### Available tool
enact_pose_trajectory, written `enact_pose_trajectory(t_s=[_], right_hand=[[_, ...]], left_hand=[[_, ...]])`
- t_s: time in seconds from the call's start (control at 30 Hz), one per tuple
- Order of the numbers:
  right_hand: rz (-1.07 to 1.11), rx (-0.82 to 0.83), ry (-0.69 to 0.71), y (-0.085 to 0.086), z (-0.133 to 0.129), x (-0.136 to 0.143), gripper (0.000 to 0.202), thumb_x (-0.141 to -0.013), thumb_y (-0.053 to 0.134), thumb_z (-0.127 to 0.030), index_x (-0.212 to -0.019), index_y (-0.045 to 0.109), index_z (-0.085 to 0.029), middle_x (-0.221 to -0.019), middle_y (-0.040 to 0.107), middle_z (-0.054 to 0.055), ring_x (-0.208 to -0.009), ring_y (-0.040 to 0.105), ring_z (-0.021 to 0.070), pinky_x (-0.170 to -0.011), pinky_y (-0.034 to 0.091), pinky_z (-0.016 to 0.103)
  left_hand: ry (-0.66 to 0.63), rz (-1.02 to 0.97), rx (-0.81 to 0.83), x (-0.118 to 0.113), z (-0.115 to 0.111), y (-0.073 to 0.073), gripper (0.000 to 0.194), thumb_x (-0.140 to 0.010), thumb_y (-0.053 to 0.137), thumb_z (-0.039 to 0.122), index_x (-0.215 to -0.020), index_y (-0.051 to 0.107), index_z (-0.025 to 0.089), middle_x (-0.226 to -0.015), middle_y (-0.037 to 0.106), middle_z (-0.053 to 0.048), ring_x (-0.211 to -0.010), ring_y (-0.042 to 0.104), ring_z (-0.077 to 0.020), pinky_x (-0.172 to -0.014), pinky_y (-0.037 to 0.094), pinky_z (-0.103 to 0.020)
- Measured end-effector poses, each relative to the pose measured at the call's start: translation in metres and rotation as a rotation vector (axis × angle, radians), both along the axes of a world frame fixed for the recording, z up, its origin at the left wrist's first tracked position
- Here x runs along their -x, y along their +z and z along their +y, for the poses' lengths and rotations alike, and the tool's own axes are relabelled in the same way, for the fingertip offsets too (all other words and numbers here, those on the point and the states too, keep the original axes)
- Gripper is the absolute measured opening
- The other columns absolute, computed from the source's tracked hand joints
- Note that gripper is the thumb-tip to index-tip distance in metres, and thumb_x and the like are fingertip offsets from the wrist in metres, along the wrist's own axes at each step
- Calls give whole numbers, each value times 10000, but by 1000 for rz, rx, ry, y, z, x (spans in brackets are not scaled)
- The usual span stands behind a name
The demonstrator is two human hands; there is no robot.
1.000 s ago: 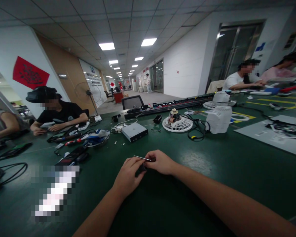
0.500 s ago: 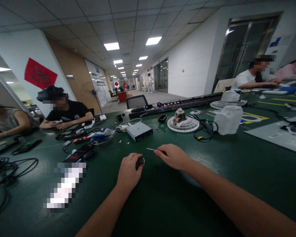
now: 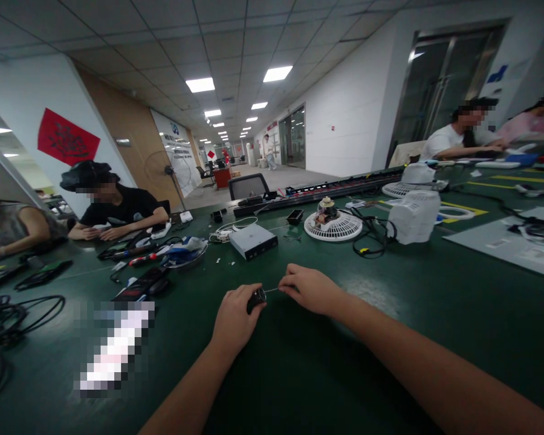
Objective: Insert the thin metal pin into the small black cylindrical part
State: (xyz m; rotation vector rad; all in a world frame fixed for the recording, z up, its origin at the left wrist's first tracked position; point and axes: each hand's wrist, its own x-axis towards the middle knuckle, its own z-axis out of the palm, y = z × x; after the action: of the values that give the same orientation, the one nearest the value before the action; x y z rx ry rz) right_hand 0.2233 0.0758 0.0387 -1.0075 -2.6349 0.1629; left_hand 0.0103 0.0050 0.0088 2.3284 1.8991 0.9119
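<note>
My left hand [image 3: 236,319] is closed around a short black cylinder [image 3: 256,298] with a shiny rim at its right end. Between the fingertips of my right hand [image 3: 310,289] is pinched a thin metal rod [image 3: 272,290]. The rod points left, and its tip is at or very near the cylinder's shiny end; whether it goes inside I cannot tell. Both hands are low over the green tabletop [image 3: 290,362]. Beyond them lies a grey optical disc drive [image 3: 254,241], with a white fan grille [image 3: 333,226] carrying a motor to its right.
A blurred-out bright phone-like slab [image 3: 118,350] lies left of my left arm. Black cables [image 3: 31,320] are further left. A white plastic housing [image 3: 414,217] and a grey panel [image 3: 503,241] stand to the right. Other people sit at the left and right.
My right hand has moved slightly left, bringing the rod's tip to the cylinder's end. My left hand stays nearly in place. The whole view has shifted a little.
</note>
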Motion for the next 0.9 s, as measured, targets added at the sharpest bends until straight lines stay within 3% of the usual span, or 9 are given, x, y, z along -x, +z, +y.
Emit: enact_pose_trajectory(t_s=[0.17, 0.27, 0.37, 0.47, 0.67, 0.9], right_hand=[[24, 23, 43, 8, -4, -3, 238, -909, 529, -333, -962, 734, -225, -966, 559, 57, -775, 570, 163, -670, 393, 291], [47, -1, -5, 9, -6, -1, 256, -914, 520, -345, -975, 736, -221, -961, 558, 59, -766, 566, 161, -667, 394, 292], [23, -37, -44, 8, -6, 0, 262, -908, 520, -353, -954, 743, -222, -943, 558, 59, -733, 554, 155, -641, 382, 289], [0, -33, 3, 7, -6, -1, 249, -883, 547, -355, -885, 751, -211, -904, 565, 56, -729, 548, 156, -625, 366, 285], [41, 103, 48, 1, -1, 0, 250, -888, 556, -361, -880, 748, -201, -861, 564, 51, -712, 529, 146, -615, 350, 272], [-15, 89, -40, -1, -1, 4, 296, -902, 517, -401, -876, 735, -204, -885, 596, 76, -738, 569, 178, -616, 369, 290]], left_hand=[[-58, 35, -6, 1, 0, 1, 413, -849, 641, 242, -1257, 586, 269, -1174, 668, -29, -1030, 614, -219, -898, 480, -391], [-76, 83, -12, 1, -1, 2, 432, -858, 632, 264, -1286, 573, 281, -1156, 672, -28, -995, 626, -212, -875, 493, -380], [-64, 116, -11, 0, -2, 2, 444, -863, 627, 273, -1302, 563, 282, -1147, 672, -27, -964, 629, -207, -844, 499, -366], [-86, 133, 10, -1, -2, 2, 440, -865, 628, 274, -1301, 565, 277, -1149, 669, -26, -962, 623, -205, -834, 500, -355], [-132, 110, -2, 4, 0, 0, 426, -873, 613, 216, -1291, 572, 284, -1160, 651, -25, -1027, 604, -194, -898, 492, -344], [-166, 139, -16, 4, 2, -1, 430, -850, 627, 163, -1257, 602, 298, -1125, 650, -33, -1008, 587, -201, -878, 500, -362]])
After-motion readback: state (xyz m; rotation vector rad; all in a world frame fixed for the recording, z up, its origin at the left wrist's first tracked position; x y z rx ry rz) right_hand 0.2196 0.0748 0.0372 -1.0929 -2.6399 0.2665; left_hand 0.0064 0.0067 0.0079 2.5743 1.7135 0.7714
